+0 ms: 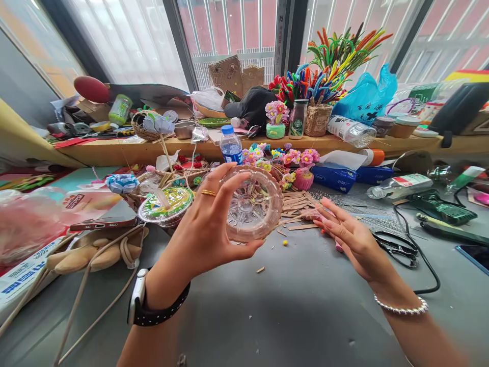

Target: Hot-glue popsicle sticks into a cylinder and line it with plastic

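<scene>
A round, clear, pinkish dish with a scalloped rim (275,201) is held up above the grey table (267,316). My left hand (214,224) grips it from the left, thumb low and fingers over the top edge. To its right, my right hand (347,234) has its fingers stretched out close together, near a thin pale strand that runs toward the dish; whether the fingertips pinch it is unclear. Flat wooden sticks (300,204) lie behind, between the hands. A small yellow bit (285,243) and a wood scrap (260,269) rest on the table.
At the left are a lidded cup (166,204), a phone (105,224) and a brown bag (95,252). Glasses (397,250) with a black cable lie right. Behind stand a blue-capped bottle (231,145), craft flowers (303,178) and a crowded wooden ledge (206,149).
</scene>
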